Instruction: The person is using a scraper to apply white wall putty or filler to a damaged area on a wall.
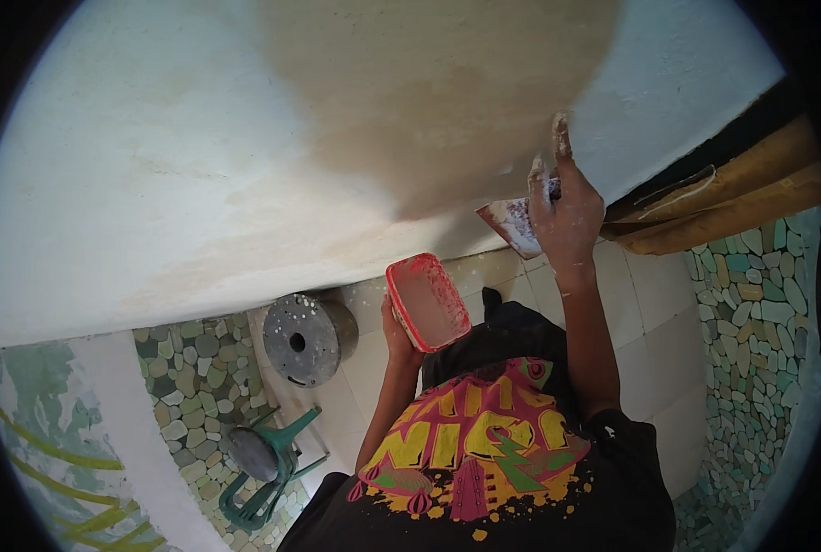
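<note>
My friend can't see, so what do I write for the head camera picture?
A person's right hand, smeared with white, holds a putty knife beside a pale wall with a brownish area, while the left hand holds a red-rimmed tub of pale mixture. Nearby is a speckled gray cylinder.

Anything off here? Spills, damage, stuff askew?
White residue cakes the right hand and scraper, and smears inside the red-rimmed tub; white specks like splatter dot the grey round object. Oddest: a brownish patch on the pale wall; stain or shadow, can't tell.
</note>
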A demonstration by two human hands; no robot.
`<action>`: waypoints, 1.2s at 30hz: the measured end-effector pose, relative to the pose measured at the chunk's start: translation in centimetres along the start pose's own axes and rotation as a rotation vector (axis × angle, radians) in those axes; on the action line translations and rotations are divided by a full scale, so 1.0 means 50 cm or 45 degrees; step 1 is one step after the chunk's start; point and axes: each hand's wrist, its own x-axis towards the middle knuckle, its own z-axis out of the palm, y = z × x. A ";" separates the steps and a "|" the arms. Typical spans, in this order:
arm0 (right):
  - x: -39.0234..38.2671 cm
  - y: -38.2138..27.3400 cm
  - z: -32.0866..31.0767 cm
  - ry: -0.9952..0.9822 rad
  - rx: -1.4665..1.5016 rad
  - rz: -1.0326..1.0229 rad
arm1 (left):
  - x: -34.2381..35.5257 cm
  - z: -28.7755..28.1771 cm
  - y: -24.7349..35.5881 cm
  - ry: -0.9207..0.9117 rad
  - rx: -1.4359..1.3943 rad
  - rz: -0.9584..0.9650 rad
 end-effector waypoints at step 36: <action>-0.220 -0.245 -0.047 0.614 0.206 0.572 | 0.037 0.138 0.133 -0.540 0.176 -0.278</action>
